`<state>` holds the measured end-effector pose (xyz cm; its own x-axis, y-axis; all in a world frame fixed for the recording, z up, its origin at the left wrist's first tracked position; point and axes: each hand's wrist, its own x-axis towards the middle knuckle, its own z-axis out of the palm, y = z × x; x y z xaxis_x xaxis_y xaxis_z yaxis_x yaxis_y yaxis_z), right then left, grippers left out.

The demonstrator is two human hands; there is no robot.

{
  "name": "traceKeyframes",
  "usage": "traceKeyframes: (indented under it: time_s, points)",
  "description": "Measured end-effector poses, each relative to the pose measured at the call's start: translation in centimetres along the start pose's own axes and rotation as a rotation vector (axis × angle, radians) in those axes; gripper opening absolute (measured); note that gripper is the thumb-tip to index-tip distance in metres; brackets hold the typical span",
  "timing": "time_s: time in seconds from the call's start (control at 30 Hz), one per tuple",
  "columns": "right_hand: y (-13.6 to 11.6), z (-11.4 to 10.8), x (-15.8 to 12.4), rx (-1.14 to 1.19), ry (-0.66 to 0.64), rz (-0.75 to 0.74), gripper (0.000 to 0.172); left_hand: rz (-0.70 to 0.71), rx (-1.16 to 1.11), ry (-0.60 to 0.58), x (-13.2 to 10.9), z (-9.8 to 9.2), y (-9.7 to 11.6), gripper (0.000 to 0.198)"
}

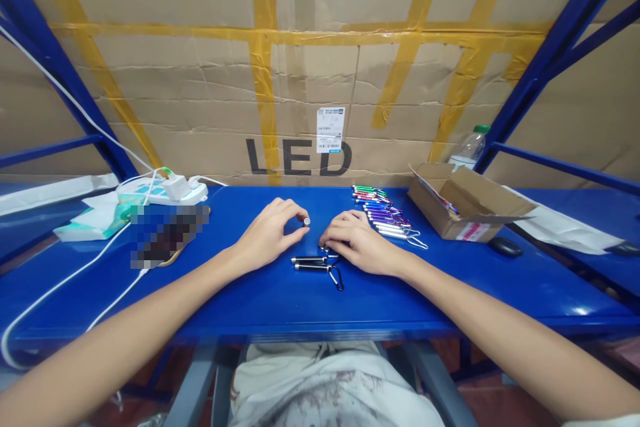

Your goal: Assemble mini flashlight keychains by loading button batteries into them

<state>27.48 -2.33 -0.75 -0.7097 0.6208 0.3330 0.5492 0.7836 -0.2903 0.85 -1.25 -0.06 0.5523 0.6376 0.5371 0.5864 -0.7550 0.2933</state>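
My left hand [273, 232] is over the blue table, fingers curled and thumb a little apart. At its index fingertip is a small silver round piece [307, 221], seen end-on. My right hand [357, 240] is lowered with fingers bent together; something small and shiny shows under its fingertips, mostly hidden. Just below lie two black pen-like tubes with silver ends; the nearer black tube [313, 267] has a black carabiner clip [337, 277]. Behind my right hand is a row of similar coloured tubes [383, 213] in green, red, blue, purple and silver, with clips.
An open cardboard box [450, 213] and a black mouse [506, 247] are at right, a bottle [470, 147] behind. At left are a power strip [185, 196], tissue pack [93, 221], blurred phone [173, 237] and white cables. A large carton [210, 100] stands behind the table.
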Motion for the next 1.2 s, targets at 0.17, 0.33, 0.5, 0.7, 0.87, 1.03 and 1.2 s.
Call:
traceKeyframes:
  time_s: [0.17,0.33,0.5,0.7,0.87,1.03,1.2]
  points:
    - [-0.02,-0.23,-0.13,-0.005,-0.031,0.018,0.021,-0.027,-0.041,-0.042,-0.05,0.19,-0.05,0.015]
    - [0.37,-0.25,0.0,-0.011,-0.068,0.021,0.022,-0.048,-0.069,-0.067,-0.05,0.3,-0.1,0.015]
    - [0.69,-0.16,-0.01,-0.018,-0.05,0.036,0.02,-0.076,-0.122,-0.097,-0.01,0.21,0.22,0.019]
    - [0.53,-0.04,-0.13,-0.046,-0.043,0.043,0.018,-0.102,-0.189,-0.107,0.01,0.25,0.26,0.021]
    - [0.22,-0.26,-0.05,-0.029,0.001,0.062,0.017,-0.125,-0.236,-0.119,0.01,0.32,0.22,0.019]
    - [0.26,-0.26,0.09,0.032,0.074,0.073,0.013,-0.142,-0.262,-0.159,-0.02,0.38,0.27,0.02]
    - [0.29,-0.28,0.11,0.067,0.13,0.052,0.007,-0.135,-0.258,-0.19,-0.09,0.51,0.33,0.02]
